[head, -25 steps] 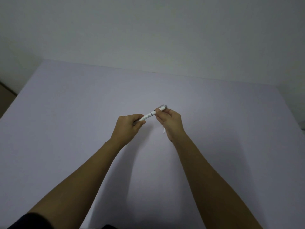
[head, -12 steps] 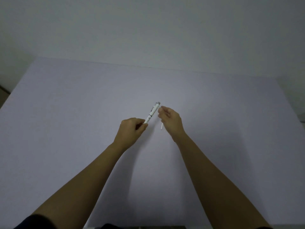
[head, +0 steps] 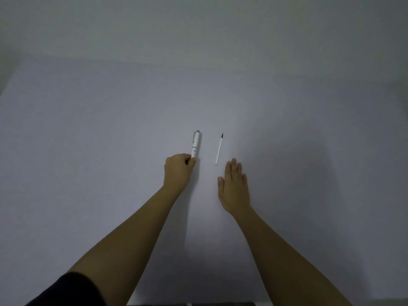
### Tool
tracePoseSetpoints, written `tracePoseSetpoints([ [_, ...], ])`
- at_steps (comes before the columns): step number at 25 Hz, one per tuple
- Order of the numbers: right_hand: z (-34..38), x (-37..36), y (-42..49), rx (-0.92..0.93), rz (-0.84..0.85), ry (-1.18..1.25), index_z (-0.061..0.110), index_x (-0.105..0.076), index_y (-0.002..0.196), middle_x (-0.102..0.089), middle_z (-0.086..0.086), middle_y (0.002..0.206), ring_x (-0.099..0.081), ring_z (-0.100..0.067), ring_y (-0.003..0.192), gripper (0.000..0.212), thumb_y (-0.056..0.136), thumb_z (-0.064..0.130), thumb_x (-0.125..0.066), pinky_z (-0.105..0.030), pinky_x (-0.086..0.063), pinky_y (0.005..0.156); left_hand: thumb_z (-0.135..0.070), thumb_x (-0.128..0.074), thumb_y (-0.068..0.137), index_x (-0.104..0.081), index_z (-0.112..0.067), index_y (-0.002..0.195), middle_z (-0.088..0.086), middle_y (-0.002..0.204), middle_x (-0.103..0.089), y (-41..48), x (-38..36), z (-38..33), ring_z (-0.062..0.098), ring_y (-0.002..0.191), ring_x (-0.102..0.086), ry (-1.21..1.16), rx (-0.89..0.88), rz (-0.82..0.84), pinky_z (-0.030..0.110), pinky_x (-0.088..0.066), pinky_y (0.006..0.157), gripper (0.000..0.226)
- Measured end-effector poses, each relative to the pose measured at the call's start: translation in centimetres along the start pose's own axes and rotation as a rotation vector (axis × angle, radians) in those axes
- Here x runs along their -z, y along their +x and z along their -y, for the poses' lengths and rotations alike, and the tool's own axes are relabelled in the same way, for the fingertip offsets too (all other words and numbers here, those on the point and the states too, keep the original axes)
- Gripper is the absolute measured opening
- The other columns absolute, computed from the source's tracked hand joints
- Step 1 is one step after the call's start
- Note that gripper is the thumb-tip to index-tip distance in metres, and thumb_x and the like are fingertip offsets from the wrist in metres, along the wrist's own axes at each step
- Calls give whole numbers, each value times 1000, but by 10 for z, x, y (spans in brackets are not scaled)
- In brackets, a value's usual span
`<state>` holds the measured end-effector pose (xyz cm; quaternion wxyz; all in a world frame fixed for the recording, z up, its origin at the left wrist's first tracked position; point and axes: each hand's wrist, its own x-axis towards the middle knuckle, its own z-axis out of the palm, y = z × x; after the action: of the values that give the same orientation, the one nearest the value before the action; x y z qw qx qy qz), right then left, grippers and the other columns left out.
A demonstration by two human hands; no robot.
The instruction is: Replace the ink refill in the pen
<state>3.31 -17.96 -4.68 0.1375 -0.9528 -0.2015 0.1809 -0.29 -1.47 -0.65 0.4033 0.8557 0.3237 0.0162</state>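
Observation:
A white pen (head: 195, 144) with a grey push button at its far end lies on the table, pointing away from me. My left hand (head: 178, 171) is closed around its near end. A thin white ink refill (head: 219, 148) with a dark tip lies loose on the table to the right of the pen, roughly parallel to it. My right hand (head: 233, 187) rests flat, palm down, fingers extended, just below the refill's near end without touching it.
The pale lavender table (head: 88, 151) fills the view, with a grey wall (head: 198, 29) behind its far edge. The near table edge runs along the bottom of the view, with a dark strip (head: 198, 304) below it.
Both hands have come down to the table. The right hand let go of the pen and now lies flat, uncovering the refill. The left hand has laid the pen down, still gripping it.

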Motion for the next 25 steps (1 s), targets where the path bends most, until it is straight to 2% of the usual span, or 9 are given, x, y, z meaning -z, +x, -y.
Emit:
tracePoseSetpoints([
  [2, -3, -7, -1, 17, -46, -29, 6, -7, 149, -1, -12, 160, -1, -27, 148, 73, 88, 45, -1, -41, -4, 119, -19, -53, 91, -64, 1, 71, 8, 55, -53, 8, -7, -3, 19, 49, -43, 17, 0, -31, 26, -30, 45, 31],
  [4, -5, -12, -1, 24, -59, -37, 7, -5, 149, -1, -10, 160, 0, -24, 148, 76, 84, 45, 4, -38, 0, 119, -17, -51, 92, -65, 3, 75, 5, 54, -47, 15, -14, -4, 14, 47, -38, 22, 16, -56, 24, -27, 43, 30],
  [8, -5, -15, 1, 23, -85, -51, 9, -4, 149, -2, -8, 160, -1, -23, 148, 71, 87, 42, 1, -34, 5, 115, -16, -48, 93, -64, 8, 82, 13, 71, -46, 19, -26, -4, 23, 60, -43, 67, 32, -98, 32, -34, 54, 31],
  [11, -7, -18, 1, 20, -107, -46, 7, -8, 149, -7, -9, 160, -6, -24, 148, 68, 89, 40, -4, -34, 3, 114, -18, -46, 95, -62, 7, 88, 14, 76, -46, 16, -31, -6, 30, 65, -47, 118, 29, -115, 40, -43, 60, 31],
  [14, -6, -18, 1, 24, -134, -41, 6, -12, 148, -11, -10, 159, -10, -26, 148, 66, 91, 38, -7, -36, 1, 114, -18, -43, 96, -60, 7, 91, 21, 80, -54, 14, -34, -6, 28, 65, -45, 161, 15, -120, 36, -39, 59, 30],
  [16, -6, -17, 1, 26, -110, -34, 7, -7, 148, -6, -9, 160, -5, -24, 148, 67, 90, 39, -4, -35, 3, 115, -18, -43, 96, -60, 7, 92, 25, 85, -58, 14, -36, -6, 34, 67, -52, 171, 6, -131, 36, -40, 59, 30],
  [20, -6, -16, -1, 35, -116, -47, 7, -7, 148, -7, -10, 160, -5, -24, 148, 67, 90, 39, -4, -35, 4, 115, -19, -42, 96, -59, 6, 96, 24, 88, -58, 11, -39, -3, 31, 69, -54, 171, -18, -155, 39, -48, 63, 30],
  [25, -7, -14, 2, 44, -61, -47, 8, 0, 148, 1, -8, 160, 2, -22, 148, 74, 84, 44, 6, -32, 9, 114, -23, -47, 93, -56, 4, 88, 21, 85, -55, 12, -39, 0, 26, 67, -47, 144, -41, -160, 35, -43, 61, 29],
])
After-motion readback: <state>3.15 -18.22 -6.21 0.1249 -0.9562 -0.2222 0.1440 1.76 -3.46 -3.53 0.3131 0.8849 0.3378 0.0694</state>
